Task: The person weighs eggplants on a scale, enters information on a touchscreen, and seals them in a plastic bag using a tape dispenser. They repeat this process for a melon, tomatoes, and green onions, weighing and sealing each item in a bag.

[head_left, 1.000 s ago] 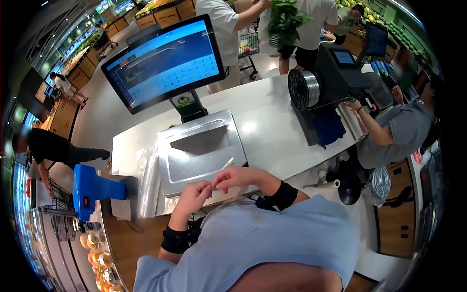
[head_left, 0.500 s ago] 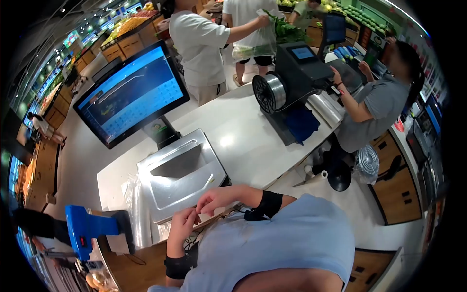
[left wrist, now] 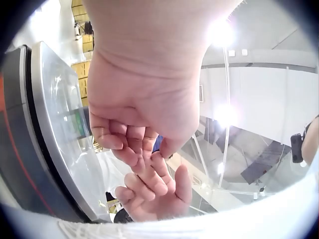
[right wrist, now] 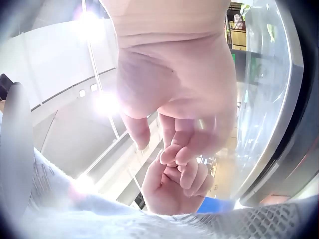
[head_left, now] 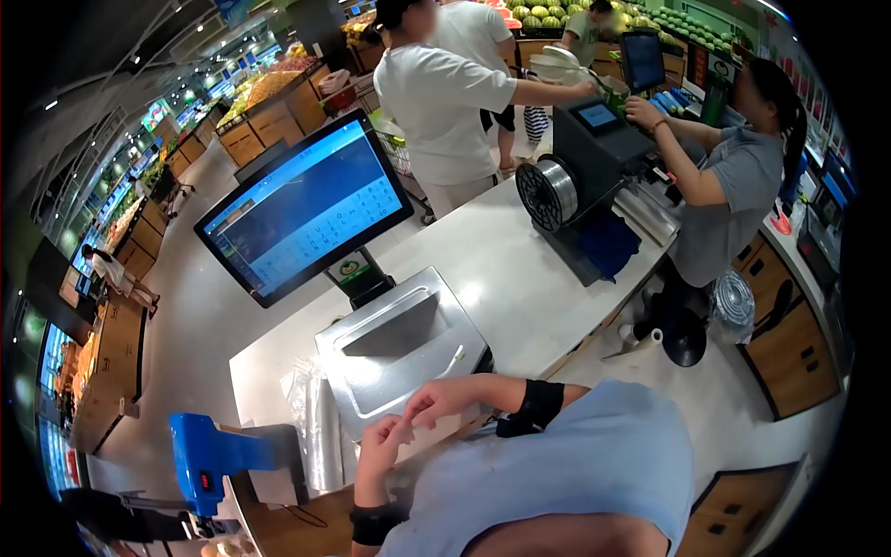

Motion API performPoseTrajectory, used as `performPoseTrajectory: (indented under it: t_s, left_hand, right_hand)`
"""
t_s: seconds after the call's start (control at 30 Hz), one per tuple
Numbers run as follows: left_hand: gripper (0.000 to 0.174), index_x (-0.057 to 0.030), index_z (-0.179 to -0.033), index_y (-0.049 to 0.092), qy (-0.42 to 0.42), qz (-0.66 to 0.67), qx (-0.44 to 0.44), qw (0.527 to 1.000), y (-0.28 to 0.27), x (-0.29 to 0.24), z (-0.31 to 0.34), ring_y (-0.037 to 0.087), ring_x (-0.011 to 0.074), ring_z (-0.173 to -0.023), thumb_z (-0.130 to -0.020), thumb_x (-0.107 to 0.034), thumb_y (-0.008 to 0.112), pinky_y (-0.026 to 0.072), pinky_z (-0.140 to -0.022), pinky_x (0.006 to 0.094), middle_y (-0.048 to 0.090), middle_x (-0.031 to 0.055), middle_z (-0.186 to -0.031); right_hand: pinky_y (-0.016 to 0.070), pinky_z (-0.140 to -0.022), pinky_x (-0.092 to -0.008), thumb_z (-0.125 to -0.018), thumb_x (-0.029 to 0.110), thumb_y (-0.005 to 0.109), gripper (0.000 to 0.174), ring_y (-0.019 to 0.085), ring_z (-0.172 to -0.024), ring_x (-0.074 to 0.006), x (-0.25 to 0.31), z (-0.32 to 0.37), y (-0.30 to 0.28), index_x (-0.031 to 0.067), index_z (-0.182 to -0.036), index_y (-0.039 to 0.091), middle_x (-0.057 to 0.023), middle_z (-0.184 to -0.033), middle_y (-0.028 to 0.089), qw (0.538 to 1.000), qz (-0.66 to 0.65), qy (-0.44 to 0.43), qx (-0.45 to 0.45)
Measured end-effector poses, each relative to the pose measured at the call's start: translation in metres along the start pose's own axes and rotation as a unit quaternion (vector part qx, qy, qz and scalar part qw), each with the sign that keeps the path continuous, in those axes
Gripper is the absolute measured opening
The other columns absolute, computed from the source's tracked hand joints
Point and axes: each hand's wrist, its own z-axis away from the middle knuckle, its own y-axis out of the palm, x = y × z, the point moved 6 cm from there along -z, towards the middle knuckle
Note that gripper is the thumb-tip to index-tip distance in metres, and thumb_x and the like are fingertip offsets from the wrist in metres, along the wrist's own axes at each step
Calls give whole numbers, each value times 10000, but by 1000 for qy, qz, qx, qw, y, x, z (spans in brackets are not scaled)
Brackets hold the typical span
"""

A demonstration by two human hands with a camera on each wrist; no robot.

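Observation:
My left hand (head_left: 379,444) and right hand (head_left: 440,401) meet in front of my body at the near edge of a steel weighing scale (head_left: 371,382). Their fingertips touch, and the fingers of both are loosely bent. In the left wrist view, the fingers of the right hand (left wrist: 158,196) overlap those of the left hand (left wrist: 144,94). The right wrist view shows the left hand (right wrist: 169,191) just below the right hand (right wrist: 174,89), fingers against fingers. No object shows between them. A small pale strip (head_left: 458,355) lies on the scale's plate.
A touchscreen monitor (head_left: 311,209) rises behind the scale. Rolled clear plastic bags (head_left: 323,441) lie left of it, beside a blue device (head_left: 197,464). Further right on the white counter (head_left: 501,251) stand a wire spool (head_left: 548,195) and a second scale, with a worker (head_left: 724,186) behind it.
The head view has swung about. The person in white has brought the leafy greens over to the second scale, where the worker's hands now reach. My hands stay together.

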Motion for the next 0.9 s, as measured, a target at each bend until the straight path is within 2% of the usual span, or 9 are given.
performPoseTrajectory:
  t_s: [0.17, 0.23, 0.27, 0.43, 0.5, 0.7, 0.83, 0.9]
  left_hand:
    - [209, 30, -960, 667, 4, 16, 25, 1000, -21, 7, -3, 571, 83, -688, -941, -138, 543, 447, -642, 222, 644, 28, -746]
    - [210, 29, -961, 664, 2, 12, 4, 1000, -29, 11, -8, 571, 81, -690, -943, -137, 536, 446, -642, 220, 647, 30, -760]
    - [243, 35, -934, 640, 12, -4, 5, 1000, -31, 10, -12, 582, 120, -648, -964, -153, 488, 460, -615, 242, 632, 56, -732]
    - [263, 51, -933, 635, 37, -25, 34, 998, -35, -5, -23, 586, 140, -641, -931, -115, 431, 467, -615, 258, 630, 66, -724]
    - [231, 28, -946, 657, 30, 0, 49, 998, -35, -4, -26, 565, 93, -677, -945, -91, 459, 443, -619, 230, 634, 31, -752]
    - [236, 44, -979, 640, 32, -35, 84, 995, -34, -8, -36, 570, 96, -665, -956, -107, 461, 460, -620, 233, 634, 43, -739]
    - [224, 49, -966, 628, 23, -31, 37, 999, -39, -4, -40, 556, 109, -612, -949, -109, 470, 452, -582, 236, 629, 65, -715]
    - [233, 46, -959, 639, 18, -38, 34, 999, -42, -3, -40, 568, 94, -631, -959, -135, 492, 458, -593, 226, 633, 48, -717]
  right_hand:
    - [436, -651, -221, -922, 202, 586, 279, 538, -723, -57, 6, -12, 6, 55, -1158, 612, 16, -814, 606, 999, -4, -11, -35]
    - [424, -630, -216, -920, 191, 588, 280, 522, -706, -50, 8, -15, 5, 54, -1163, 609, 22, -792, 595, 998, -5, -18, -54]
    - [409, -610, -216, -915, 175, 595, 283, 505, -687, -47, 11, -15, 5, 48, -1167, 605, 31, -768, 577, 998, 0, -16, -60]
    - [380, -564, -227, -909, 155, 603, 287, 466, -644, -41, 12, -16, 5, 41, -1173, 601, 52, -716, 534, 994, -15, -36, -101]
    - [396, -579, -227, -920, 201, 591, 305, 491, -653, -53, 8, -15, 4, 52, -1186, 598, 35, -721, 553, 992, 6, -21, -123]
    - [438, -623, -238, -931, 242, 568, 329, 554, -702, -91, 17, -9, 1, 55, -1200, 589, -7, -747, 591, 988, 24, 5, -155]
    - [456, -639, -256, -919, 204, 591, 287, 576, -675, -112, 19, -10, -1, 25, -1144, 597, -35, -724, 604, 983, 16, 4, -183]
    - [457, -648, -255, -915, 215, 595, 297, 578, -680, -111, 18, -12, -3, 25, -1144, 594, -36, -726, 605, 985, 14, 6, -173]
